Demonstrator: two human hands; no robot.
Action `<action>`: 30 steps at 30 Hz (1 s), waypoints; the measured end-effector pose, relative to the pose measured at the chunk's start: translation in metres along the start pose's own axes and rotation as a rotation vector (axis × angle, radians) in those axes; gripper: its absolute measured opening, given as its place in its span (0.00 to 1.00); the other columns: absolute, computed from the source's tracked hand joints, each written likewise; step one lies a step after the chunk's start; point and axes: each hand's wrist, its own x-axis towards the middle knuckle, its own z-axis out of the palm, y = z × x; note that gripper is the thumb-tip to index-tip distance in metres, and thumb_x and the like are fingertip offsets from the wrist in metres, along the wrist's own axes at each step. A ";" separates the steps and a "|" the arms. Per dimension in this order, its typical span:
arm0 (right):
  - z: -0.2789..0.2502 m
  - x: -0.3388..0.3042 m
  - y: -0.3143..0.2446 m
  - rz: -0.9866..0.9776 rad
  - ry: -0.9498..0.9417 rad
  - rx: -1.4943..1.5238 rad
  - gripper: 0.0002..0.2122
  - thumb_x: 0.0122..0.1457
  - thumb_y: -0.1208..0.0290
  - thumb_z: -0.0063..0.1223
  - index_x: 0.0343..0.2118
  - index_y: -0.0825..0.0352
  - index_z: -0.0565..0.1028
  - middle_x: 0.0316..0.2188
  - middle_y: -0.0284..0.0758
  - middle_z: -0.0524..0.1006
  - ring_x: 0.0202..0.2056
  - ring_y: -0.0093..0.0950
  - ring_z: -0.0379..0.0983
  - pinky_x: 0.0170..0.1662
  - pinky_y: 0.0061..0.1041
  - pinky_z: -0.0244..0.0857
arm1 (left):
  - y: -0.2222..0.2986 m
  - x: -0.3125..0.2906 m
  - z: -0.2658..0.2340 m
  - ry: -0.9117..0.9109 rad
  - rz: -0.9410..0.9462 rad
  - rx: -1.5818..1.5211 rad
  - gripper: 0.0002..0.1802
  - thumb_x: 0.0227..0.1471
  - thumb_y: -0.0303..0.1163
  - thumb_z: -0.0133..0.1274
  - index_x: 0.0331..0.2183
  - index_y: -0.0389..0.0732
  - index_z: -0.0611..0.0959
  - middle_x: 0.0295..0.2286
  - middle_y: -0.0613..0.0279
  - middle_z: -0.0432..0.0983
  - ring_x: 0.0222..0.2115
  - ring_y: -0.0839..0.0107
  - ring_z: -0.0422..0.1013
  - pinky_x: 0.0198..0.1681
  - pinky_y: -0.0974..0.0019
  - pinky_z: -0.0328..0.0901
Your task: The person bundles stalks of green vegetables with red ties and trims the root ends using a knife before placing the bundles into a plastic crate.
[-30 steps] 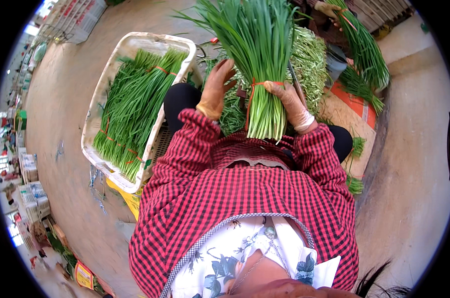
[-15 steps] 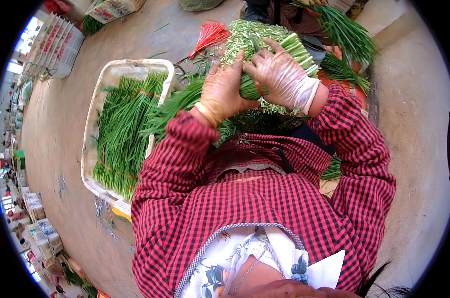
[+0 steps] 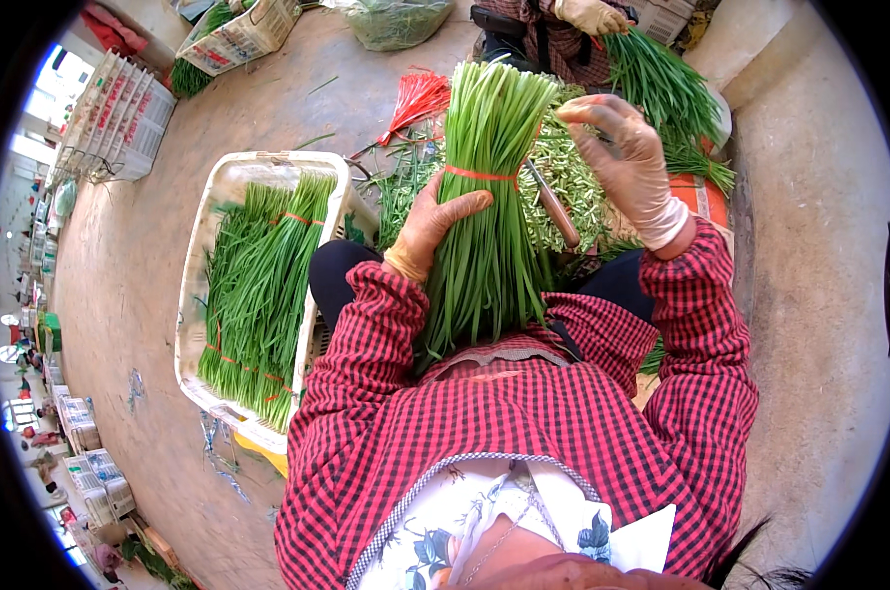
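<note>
My gloved left hand [image 3: 433, 224] is wrapped round a thick bundle of green garlic chives [image 3: 486, 246], which stands upright in front of my chest with its pale cut ends at the top. A red band [image 3: 481, 175] circles the bundle above my fingers. My gloved right hand [image 3: 627, 157] is raised just right of the bundle, fingers bent and apart, with nothing visible in it. A knife with a wooden handle [image 3: 555, 208] lies behind the bundle, its blade partly hidden, among chopped stem pieces [image 3: 577, 162].
At the left stands a white plastic crate [image 3: 191, 324] holding banded chive bundles [image 3: 268, 285]. Red ties [image 3: 417, 101] lie beyond my left hand. At the far right, another person's gloved hand [image 3: 592, 15] holds loose chives [image 3: 661, 84]. Stacked white crates [image 3: 120, 118] stand far left.
The bundle has turned from lying sideways to upright, cut ends up. My right hand has let go and moved right. The knife has come into view, and the co-worker's hand too.
</note>
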 end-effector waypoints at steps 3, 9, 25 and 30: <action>0.011 0.007 -0.012 -0.046 -0.001 -0.152 0.09 0.53 0.78 0.60 0.38 0.63 0.80 0.33 0.35 0.78 0.39 0.32 0.76 0.43 0.28 0.69 | -0.002 -0.004 0.003 -0.001 -0.007 -0.044 0.33 0.46 0.31 0.66 0.53 0.38 0.72 0.42 0.59 0.77 0.38 0.69 0.76 0.44 0.65 0.72; 0.024 0.012 -0.019 0.175 -0.028 0.023 0.10 0.56 0.78 0.61 0.42 0.69 0.79 0.25 0.27 0.70 0.26 0.15 0.65 0.31 0.16 0.62 | -0.004 -0.007 0.010 -0.036 -0.006 -0.030 0.33 0.46 0.32 0.66 0.53 0.38 0.71 0.42 0.60 0.77 0.39 0.70 0.75 0.45 0.65 0.71; 0.035 0.015 -0.013 0.524 -0.050 0.453 0.06 0.58 0.74 0.56 0.36 0.70 0.77 0.25 0.28 0.77 0.25 0.16 0.69 0.29 0.20 0.66 | -0.022 -0.009 0.013 0.246 0.226 0.530 0.44 0.39 0.43 0.71 0.55 0.37 0.71 0.42 0.57 0.79 0.42 0.68 0.75 0.48 0.66 0.68; 0.017 0.013 -0.003 0.556 -0.136 0.476 0.04 0.58 0.75 0.55 0.32 0.69 0.77 0.24 0.24 0.74 0.24 0.13 0.66 0.26 0.16 0.62 | -0.014 -0.012 0.018 0.335 0.335 0.800 0.51 0.36 0.52 0.70 0.58 0.38 0.69 0.45 0.51 0.78 0.47 0.59 0.75 0.51 0.62 0.66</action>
